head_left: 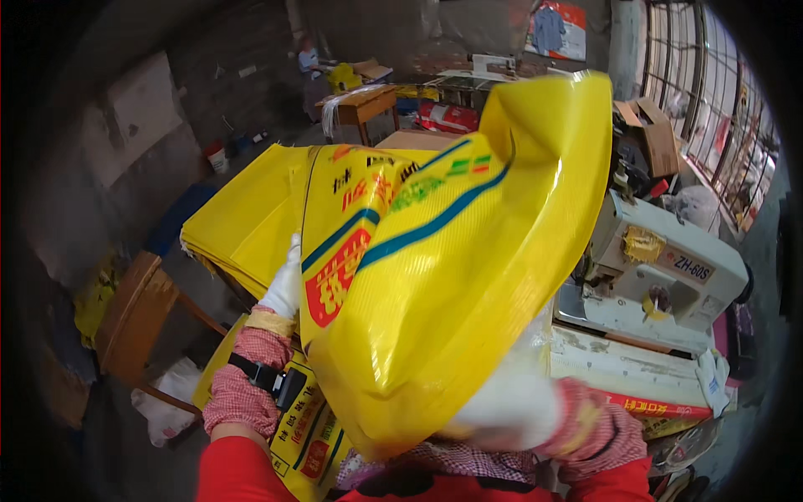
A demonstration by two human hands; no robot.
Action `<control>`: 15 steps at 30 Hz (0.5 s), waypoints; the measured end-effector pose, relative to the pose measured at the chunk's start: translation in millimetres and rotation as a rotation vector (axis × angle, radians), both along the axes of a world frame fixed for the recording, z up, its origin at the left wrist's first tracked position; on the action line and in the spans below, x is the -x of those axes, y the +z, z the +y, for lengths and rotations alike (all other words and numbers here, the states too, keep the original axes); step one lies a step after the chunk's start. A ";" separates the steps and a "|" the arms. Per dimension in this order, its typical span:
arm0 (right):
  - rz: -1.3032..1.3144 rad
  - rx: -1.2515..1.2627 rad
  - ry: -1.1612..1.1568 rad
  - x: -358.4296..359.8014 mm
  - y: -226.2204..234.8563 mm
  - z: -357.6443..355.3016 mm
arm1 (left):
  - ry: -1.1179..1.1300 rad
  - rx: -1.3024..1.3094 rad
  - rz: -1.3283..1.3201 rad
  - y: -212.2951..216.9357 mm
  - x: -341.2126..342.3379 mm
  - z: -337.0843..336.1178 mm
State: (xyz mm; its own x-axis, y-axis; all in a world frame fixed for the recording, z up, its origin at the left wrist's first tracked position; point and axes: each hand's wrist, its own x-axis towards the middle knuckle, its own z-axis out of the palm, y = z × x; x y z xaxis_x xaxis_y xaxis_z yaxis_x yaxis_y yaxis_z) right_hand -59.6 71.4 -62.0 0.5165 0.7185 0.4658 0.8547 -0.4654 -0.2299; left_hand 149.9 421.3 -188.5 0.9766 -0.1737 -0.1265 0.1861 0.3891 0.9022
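Setting: a dim, cluttered workshop with grey walls and barred windows [711, 109] along the right is surrounding you.

Item one: a yellow woven sack [452, 251] with red, blue and green printing. It is arching up in front of you, its far end curling over near the top of the view, its near end dipping toward your chest.

Item two: your left hand [284, 284], gloved in white above a red checked sleeve cover, is clenching the sack's left edge.

Item three: your right hand [510, 406], also in a white glove and blurred, is pressing against the underside of the sack's lower right part; whether the fingers are closing on it cannot be told.

Item four: a stack of flat yellow sacks [242, 217] is lying on the surface behind the lifted one, and more printed sacks [305, 427] are lying just below your left wrist.

Item five: a cream industrial sewing machine [661, 276] is standing just right of the sack.

Item six: a wooden chair [138, 314] is standing to the lower left, well apart.
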 end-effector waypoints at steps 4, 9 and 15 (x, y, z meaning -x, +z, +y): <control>-1.089 -0.319 -0.854 -44.2 74.6 -76.7 | 0.094 -0.123 -0.060 -24.8 -30.5 23.6; -0.686 0.094 -0.771 -148.2 119.8 -147.3 | 0.190 -0.830 -0.368 -30.3 -95.7 33.2; -0.987 0.137 -0.735 -76.1 122.6 -156.3 | 0.266 -0.767 -0.360 23.1 -127.7 60.1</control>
State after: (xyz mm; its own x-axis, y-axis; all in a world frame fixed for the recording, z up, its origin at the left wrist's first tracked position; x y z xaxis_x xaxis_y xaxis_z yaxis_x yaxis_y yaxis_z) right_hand 16.5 -84.9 60.6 0.2884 0.4799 0.8286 0.1605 -0.8773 0.4522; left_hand 277.6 481.4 -165.3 0.9757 0.0712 0.2074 -0.1692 -0.3568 0.9187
